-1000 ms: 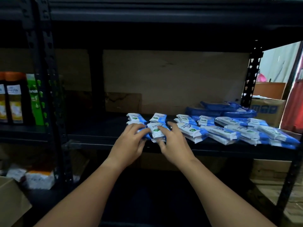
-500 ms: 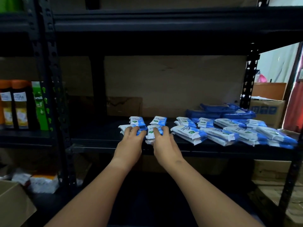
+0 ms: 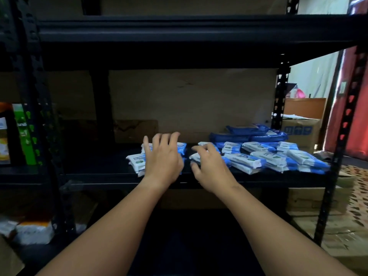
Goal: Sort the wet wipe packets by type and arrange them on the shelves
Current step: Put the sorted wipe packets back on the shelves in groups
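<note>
Small white-and-blue wet wipe packets (image 3: 256, 163) lie in overlapping rows along the black metal shelf (image 3: 99, 174). Behind them at the right rear is a pile of larger dark blue packets (image 3: 247, 134). My left hand (image 3: 162, 158) rests fingers spread on a small stack of white-and-blue packets (image 3: 135, 160) at the row's left end. My right hand (image 3: 209, 166) hovers with curled, parted fingers over the neighbouring packets (image 3: 194, 157), touching them; it grips nothing that I can see.
Orange and green bottles (image 3: 18, 134) stand on the adjoining shelf at far left. Perforated black uprights (image 3: 279, 100) frame the bay. Cardboard boxes (image 3: 300, 132) sit behind at right, more boxes below. White packages (image 3: 33, 232) lie on the floor at lower left.
My hands have moved apart: the left one spread over the left stack, the right one shifted right onto the neighbouring packets. The view has tilted slightly upward.
</note>
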Demonstrator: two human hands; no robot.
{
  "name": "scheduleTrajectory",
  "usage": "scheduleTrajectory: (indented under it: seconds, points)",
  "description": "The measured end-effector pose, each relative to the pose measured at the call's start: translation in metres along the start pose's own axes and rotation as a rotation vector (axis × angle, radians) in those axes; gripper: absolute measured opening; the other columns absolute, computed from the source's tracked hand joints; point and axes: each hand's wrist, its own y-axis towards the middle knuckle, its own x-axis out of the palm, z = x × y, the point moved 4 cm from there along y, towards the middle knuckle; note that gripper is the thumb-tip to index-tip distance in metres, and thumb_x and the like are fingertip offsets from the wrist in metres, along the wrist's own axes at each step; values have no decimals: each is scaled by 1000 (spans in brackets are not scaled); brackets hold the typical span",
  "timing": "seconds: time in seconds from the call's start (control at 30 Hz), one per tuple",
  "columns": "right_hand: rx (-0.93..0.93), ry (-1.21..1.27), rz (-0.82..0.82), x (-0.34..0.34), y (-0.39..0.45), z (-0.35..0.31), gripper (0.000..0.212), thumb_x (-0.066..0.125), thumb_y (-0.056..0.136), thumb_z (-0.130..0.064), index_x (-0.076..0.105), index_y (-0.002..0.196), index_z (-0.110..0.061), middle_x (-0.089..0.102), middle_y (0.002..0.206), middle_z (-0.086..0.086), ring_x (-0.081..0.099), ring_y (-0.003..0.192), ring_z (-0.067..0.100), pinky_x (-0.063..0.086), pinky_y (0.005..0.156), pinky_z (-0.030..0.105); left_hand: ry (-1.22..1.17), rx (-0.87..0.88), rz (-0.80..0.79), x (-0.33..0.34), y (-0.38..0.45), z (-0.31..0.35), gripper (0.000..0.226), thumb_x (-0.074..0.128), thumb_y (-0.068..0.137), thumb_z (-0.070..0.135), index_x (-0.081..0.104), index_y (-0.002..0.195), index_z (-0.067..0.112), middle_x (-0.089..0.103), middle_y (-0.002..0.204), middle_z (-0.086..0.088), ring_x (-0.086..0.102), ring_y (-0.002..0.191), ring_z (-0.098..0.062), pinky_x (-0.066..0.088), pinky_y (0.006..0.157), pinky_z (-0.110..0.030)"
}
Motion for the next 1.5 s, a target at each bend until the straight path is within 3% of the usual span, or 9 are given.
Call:
scheduleTrajectory:
  seconds: [0.13, 0.27, 0.43, 0.6, 0.67, 0.8, 1.1, 1.3, 1.5]
  points:
    - [73, -41, 94, -46, 6, 50, 42, 57, 98, -22, 53, 139, -17, 47, 130, 5, 56, 110, 24, 46, 97, 37, -76, 66, -74, 15, 29, 65, 52, 53, 86, 25, 49, 137, 24, 59, 129, -1, 47, 124, -28, 27, 114, -49]
    - [154, -112, 170, -88, 15, 106, 35, 60, 94, -18, 62, 129, -11, 56, 122, 13, 57, 110, 32, 46, 97, 41, -180, 104, -208, 38, 60, 111, 45, 52, 85, 21, 54, 130, 20, 62, 122, -7, 53, 113, -34, 44, 91, -45]
    - [308, -196, 174, -140, 29, 187, 32, 61, 94, -16, 66, 125, -9, 62, 125, 18, 57, 117, 35, 43, 98, 35, -497, 37, -437, 83, 106, 171, 37, 54, 89, 15, 58, 126, 17, 64, 121, -12, 58, 112, -33, 49, 92, -36]
    - [448, -199, 143, -163, 50, 265, 12, 54, 90, -12, 66, 91, -15, 70, 100, 16, 63, 99, 38, 48, 77, 35, -660, -56, -625, 132, 146, 224, 18, 51, 92, 9, 61, 107, 8, 55, 106, -8, 60, 98, -29, 48, 82, -34]
    - [478, -198, 104, -163, 62, 290, 24, 54, 92, -17, 70, 110, -16, 69, 114, 12, 63, 108, 33, 51, 87, 34, -653, -64, -665, 153, 156, 236, 5, 50, 89, 6, 54, 87, 7, 56, 91, -10, 55, 82, -24, 44, 72, -32]
    - [607, -209, -31, -158, 80, 322, 38, 58, 99, -25, 59, 136, -17, 58, 135, 9, 58, 118, 28, 47, 96, 32, -558, -69, -761, 182, 168, 255, 32, 51, 90, 6, 35, 63, 10, 39, 62, -5, 38, 55, -17, 24, 46, -29]
    - [671, -166, -225, -146, 98, 347, 34, 65, 96, -27, 64, 127, -12, 63, 113, 5, 63, 95, 24, 51, 78, 30, -455, -144, -953, 218, 179, 272, 33, 60, 91, 16, 40, 65, 11, 39, 62, -4, 34, 51, -17, 27, 45, -28]
    - [693, -69, -216, -142, 108, 360, 25, 63, 92, -21, 73, 105, -2, 74, 93, 10, 61, 66, 18, 58, 66, 32, -703, -280, -1073, 244, 191, 285, 20, 71, 90, 7, 59, 76, -1, 65, 73, -19, 67, 59, -30, 62, 65, -38]
    - [747, 4, -161, -139, 116, 365, 18, 61, 89, -18, 67, 81, -2, 66, 78, 6, 56, 60, 21, 47, 55, 30, -773, -292, -1099, 252, 194, 300, 27, 72, 90, 2, 54, 70, 1, 57, 62, -15, 64, 49, -28, 63, 65, -42]
